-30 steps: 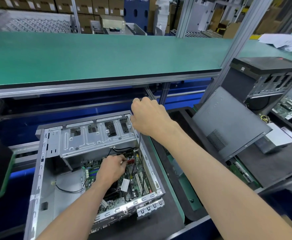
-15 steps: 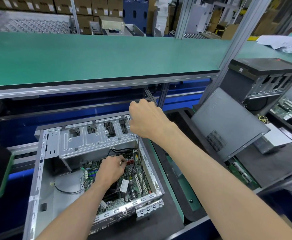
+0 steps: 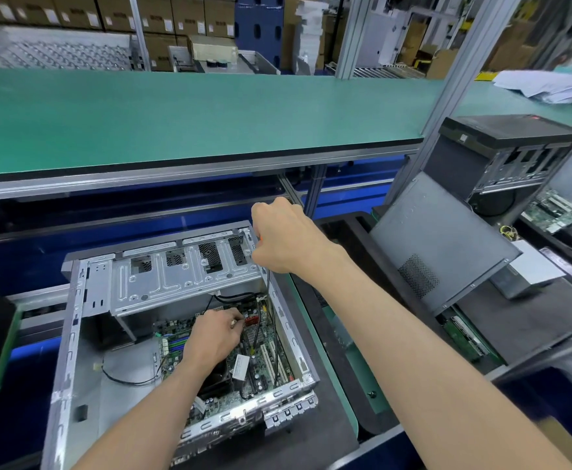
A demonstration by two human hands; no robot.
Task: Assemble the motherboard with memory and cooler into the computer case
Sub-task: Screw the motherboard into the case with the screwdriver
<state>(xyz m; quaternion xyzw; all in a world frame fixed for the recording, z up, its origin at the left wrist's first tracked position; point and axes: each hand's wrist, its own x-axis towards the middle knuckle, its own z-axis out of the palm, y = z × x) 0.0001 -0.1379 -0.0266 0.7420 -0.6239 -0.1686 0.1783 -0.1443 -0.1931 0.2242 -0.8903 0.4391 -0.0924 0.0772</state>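
1. Gripping a screwdriver, the right hand is a closed fist above the case's 1 o'clock corner; a sliver of orange handle shows under the fingers, and the thin dark shaft drops straight down into the case.
2. The left hand reaches inside the computer case, fingers curled and pinched together at the motherboard's far edge, next to a red part; what they pinch is too small to tell.
3. Compared with half a second ago, the right fist sits a touch lower and nearer the drive cage; the left hand has hardly shifted.
4. The motherboard lies flat on the case floor, at 5 o'clock within the case, with white slots and a white label beside the left wrist.
5. A dark cooler sits on the board, partly hidden under the left forearm.
6. The metal drive cage spans the case's 12 o'clock end.
7. A thin black cable loops over the bare floor at 9 o'clock from the board.
8. The case lies on its side on a dark mat.
9. At 3 o'clock a grey side panel leans tilted, and another open case stands at 2 o'clock.
10. A green shelf runs across at 12 o'clock.
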